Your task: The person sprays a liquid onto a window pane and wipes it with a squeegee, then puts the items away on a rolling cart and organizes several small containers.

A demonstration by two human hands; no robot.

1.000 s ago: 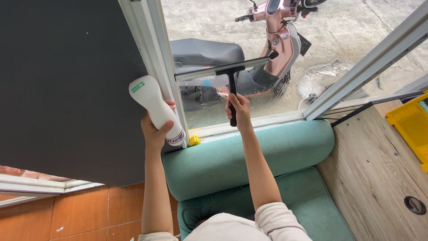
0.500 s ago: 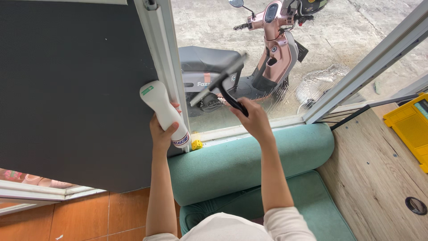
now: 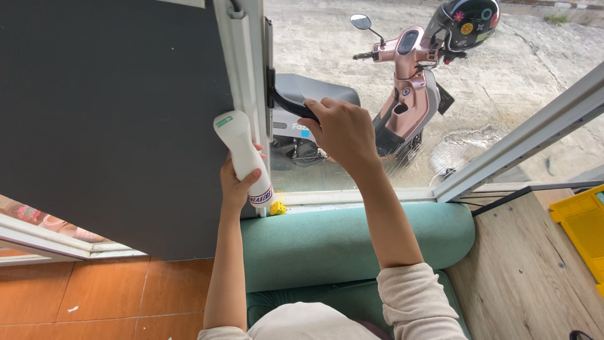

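1. While I look down through the head camera, my left hand (image 3: 236, 182) is wrapped shut around a white plastic spray bottle (image 3: 244, 155), held upright with its cap end up, just in front of the pale window frame upright (image 3: 246, 75).
2. My right hand (image 3: 343, 129) is closed around the black handle of a window squeegee (image 3: 283, 101); I see the curved handle running up and left from my fist to a thin blade that stands on end against the frame upright, at the left edge of the clear glass pane (image 3: 503, 94).
3. Judging how far the window cleaning has come: the blade sits at the pane's left edge, so I take this as the start or end of a pass, and I cannot tell which.
4. Faint streaks and a wet-looking smear show low on the glass near the right, which suggests to me that part is not wiped dry; the upper glass looks clear, though I cannot be sure.
5. To the left of the frame, a large dark grey flat panel (image 3: 107, 113) fills the view; neither hand touches it.
6. Below my arms lies a teal cushioned bench bolster (image 3: 352, 242), and a small yellow object (image 3: 277, 208) rests on the sill just beside the bottle's base.
7. Outside the glass stands a pink scooter (image 3: 409, 94) with a dark helmet (image 3: 462, 22) on its handlebar, on a concrete yard.
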